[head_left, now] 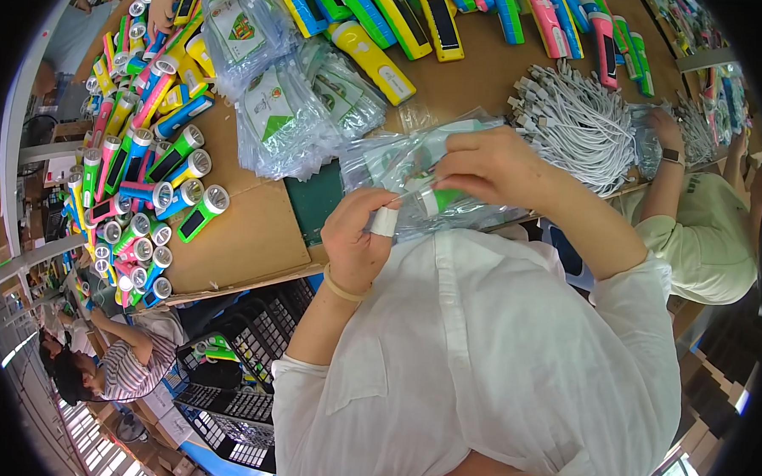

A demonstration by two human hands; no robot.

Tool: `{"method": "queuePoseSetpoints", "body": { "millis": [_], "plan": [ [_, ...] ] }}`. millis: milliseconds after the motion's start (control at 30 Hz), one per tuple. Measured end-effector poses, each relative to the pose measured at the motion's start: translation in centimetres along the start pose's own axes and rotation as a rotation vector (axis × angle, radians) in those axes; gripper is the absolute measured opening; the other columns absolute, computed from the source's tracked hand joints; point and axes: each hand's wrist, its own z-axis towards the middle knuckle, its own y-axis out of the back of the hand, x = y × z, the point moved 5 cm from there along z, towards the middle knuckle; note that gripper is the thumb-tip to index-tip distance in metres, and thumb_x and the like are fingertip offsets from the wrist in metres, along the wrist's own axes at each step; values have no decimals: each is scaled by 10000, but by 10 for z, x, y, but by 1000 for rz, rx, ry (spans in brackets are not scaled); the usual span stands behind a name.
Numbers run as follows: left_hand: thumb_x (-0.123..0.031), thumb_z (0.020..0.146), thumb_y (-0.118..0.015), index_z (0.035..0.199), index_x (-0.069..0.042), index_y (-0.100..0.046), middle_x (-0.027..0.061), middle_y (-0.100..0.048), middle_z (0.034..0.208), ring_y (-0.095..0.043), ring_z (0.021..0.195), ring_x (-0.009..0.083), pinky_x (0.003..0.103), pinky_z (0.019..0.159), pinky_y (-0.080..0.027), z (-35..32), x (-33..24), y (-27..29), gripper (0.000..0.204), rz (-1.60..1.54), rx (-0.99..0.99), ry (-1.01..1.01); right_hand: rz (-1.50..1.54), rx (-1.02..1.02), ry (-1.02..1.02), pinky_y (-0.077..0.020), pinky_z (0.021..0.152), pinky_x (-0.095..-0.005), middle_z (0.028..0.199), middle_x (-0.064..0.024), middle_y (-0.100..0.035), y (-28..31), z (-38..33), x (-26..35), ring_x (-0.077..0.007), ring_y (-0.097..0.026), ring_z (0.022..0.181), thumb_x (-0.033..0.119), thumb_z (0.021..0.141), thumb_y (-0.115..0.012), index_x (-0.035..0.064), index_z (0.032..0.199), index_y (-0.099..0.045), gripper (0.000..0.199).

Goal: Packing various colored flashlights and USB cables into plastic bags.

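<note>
In front of my chest my left hand is closed, thumb and fingers pinching the edge of a clear plastic bag. White tape is wrapped round one of its fingers. My right hand pinches the same bag from the other side. Something white and green shows under the right fingers; I cannot tell if it is print or a thing inside. More clear bags with printed cards lie flat beneath both hands. Just beyond, to the left, rises a pile of clear bags with green-and-white cards.
Colourful flashlights crowd the table's left side, and more flashlights line its far side. White cables are heaped at right, near a co-worker's hand. A black crate stands below the table's left edge.
</note>
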Motion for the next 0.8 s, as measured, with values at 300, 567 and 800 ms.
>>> {"method": "queuePoseSetpoints", "body": {
  "millis": [300,567,800],
  "plan": [
    [-115,873,-709,941,15,-678,135,-685,932,-626,876,316,376,813,-493,34,18,5,150,-24,105,114,-225,-131,-25,-510,633,-375,877,-58,-630,47,-56,-29,-259,-613,801,140,785,-771,74,916,-672,177],
    [-98,748,-769,880,-21,-705,160,-630,844,-616,847,372,454,755,-495,72,44,-59,166,283,283,-45,-207,-96,1,-484,605,-388,830,-54,-639,61,-69,-6,-281,-589,752,120,758,-779,61,915,-665,203],
    [28,718,-719,932,5,-622,158,-596,833,-560,801,385,453,710,-459,61,34,-62,236,274,280,-9,380,-553,-556,-351,572,-211,761,63,-524,165,-91,-32,-7,-439,679,183,1019,-610,51,1013,-590,134]
  ]
}}
